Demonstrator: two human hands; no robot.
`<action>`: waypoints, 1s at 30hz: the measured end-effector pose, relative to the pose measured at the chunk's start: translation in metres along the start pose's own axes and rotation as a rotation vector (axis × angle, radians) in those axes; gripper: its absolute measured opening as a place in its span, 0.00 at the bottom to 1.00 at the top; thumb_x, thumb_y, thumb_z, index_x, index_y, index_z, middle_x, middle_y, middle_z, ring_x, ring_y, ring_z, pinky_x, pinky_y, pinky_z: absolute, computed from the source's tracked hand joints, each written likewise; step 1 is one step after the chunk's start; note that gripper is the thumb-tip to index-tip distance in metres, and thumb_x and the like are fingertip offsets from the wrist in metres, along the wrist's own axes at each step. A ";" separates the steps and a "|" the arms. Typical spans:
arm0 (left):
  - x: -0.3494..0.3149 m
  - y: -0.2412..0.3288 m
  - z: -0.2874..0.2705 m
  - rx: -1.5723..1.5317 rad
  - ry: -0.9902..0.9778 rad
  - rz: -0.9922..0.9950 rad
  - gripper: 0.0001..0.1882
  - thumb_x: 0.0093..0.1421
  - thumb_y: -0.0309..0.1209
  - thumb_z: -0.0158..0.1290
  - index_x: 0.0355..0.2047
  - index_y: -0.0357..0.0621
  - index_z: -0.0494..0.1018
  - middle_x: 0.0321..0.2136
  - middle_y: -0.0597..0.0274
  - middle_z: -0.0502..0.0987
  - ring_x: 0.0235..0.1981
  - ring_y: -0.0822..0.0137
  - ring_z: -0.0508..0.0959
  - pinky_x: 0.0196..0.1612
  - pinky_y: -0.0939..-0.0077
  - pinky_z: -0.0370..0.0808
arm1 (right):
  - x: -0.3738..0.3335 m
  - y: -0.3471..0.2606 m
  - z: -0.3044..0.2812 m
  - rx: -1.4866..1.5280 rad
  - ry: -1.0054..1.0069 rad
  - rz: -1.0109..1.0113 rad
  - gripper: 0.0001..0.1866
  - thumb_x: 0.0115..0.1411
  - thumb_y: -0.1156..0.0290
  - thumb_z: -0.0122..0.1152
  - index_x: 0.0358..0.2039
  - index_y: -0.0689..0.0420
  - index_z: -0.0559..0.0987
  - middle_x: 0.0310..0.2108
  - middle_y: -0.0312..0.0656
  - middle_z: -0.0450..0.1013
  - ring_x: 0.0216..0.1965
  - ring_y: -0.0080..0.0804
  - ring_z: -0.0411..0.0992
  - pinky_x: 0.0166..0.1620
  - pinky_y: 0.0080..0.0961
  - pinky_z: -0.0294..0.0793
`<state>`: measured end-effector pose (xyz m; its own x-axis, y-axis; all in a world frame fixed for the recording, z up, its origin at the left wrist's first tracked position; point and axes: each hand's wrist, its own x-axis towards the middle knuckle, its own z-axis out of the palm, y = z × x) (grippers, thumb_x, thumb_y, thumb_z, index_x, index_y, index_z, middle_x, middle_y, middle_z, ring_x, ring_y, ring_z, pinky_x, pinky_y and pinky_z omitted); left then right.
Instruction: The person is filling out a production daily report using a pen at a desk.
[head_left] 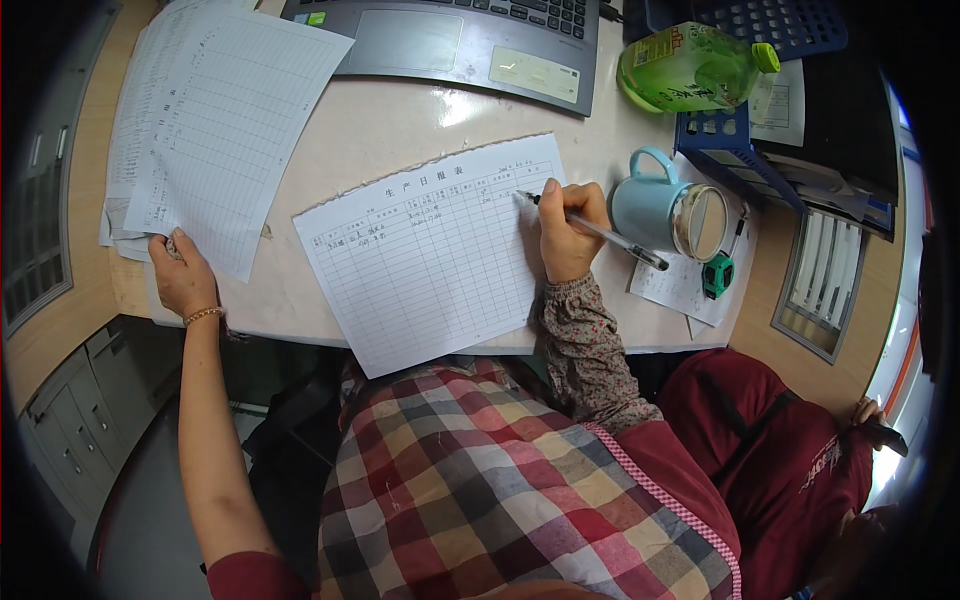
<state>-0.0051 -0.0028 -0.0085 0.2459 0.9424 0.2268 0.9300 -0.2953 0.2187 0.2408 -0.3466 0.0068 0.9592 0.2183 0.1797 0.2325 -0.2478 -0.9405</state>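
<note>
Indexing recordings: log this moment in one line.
left hand: touching white gridded paper sheets | right hand: holding clear-barrelled pen over white printed form | nearby: light-blue handled mug

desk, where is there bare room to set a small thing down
Bare desk shows between the laptop and the gridded form, continuing down between that form and the sheets at left. The right side is crowded: green bottle, light-blue mug, tape measure.
</note>
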 end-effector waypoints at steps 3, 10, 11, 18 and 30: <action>0.001 0.001 0.000 0.003 -0.012 -0.003 0.19 0.58 0.47 0.43 0.41 0.48 0.66 0.30 0.52 0.77 0.32 0.48 0.76 0.32 0.57 0.70 | 0.005 -0.002 -0.003 -0.048 0.063 -0.100 0.15 0.53 0.70 0.61 0.17 0.59 0.66 0.11 0.33 0.64 0.15 0.15 0.60 0.19 0.15 0.59; 0.001 0.000 -0.001 0.013 -0.021 -0.020 0.19 0.58 0.48 0.43 0.41 0.48 0.66 0.31 0.51 0.77 0.33 0.48 0.76 0.33 0.58 0.70 | 0.011 -0.002 -0.007 -0.117 0.072 -0.048 0.16 0.54 0.68 0.61 0.17 0.59 0.65 0.13 0.33 0.64 0.16 0.16 0.60 0.20 0.16 0.59; 0.001 0.000 0.000 0.013 -0.025 -0.021 0.19 0.58 0.48 0.43 0.41 0.48 0.66 0.31 0.51 0.77 0.33 0.48 0.76 0.33 0.58 0.70 | 0.011 0.002 -0.007 -0.085 0.060 -0.011 0.16 0.54 0.68 0.61 0.17 0.59 0.65 0.13 0.32 0.64 0.16 0.16 0.59 0.20 0.16 0.59; -0.001 0.001 -0.002 0.001 0.004 0.002 0.18 0.59 0.47 0.43 0.41 0.48 0.66 0.29 0.52 0.77 0.32 0.49 0.76 0.32 0.58 0.70 | 0.017 0.006 -0.015 -0.030 -0.003 0.059 0.16 0.53 0.69 0.61 0.17 0.59 0.65 0.13 0.32 0.63 0.16 0.15 0.58 0.20 0.15 0.58; 0.000 0.002 -0.006 0.025 -0.005 -0.009 0.19 0.59 0.47 0.43 0.41 0.46 0.66 0.31 0.52 0.77 0.32 0.50 0.76 0.33 0.59 0.70 | 0.016 -0.004 -0.010 0.029 0.014 0.103 0.16 0.51 0.69 0.62 0.16 0.60 0.65 0.12 0.33 0.65 0.15 0.15 0.60 0.19 0.15 0.59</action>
<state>-0.0052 -0.0041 -0.0020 0.2389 0.9456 0.2206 0.9387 -0.2831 0.1968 0.2567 -0.3517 0.0161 0.9800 0.1800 0.0849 0.1276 -0.2413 -0.9620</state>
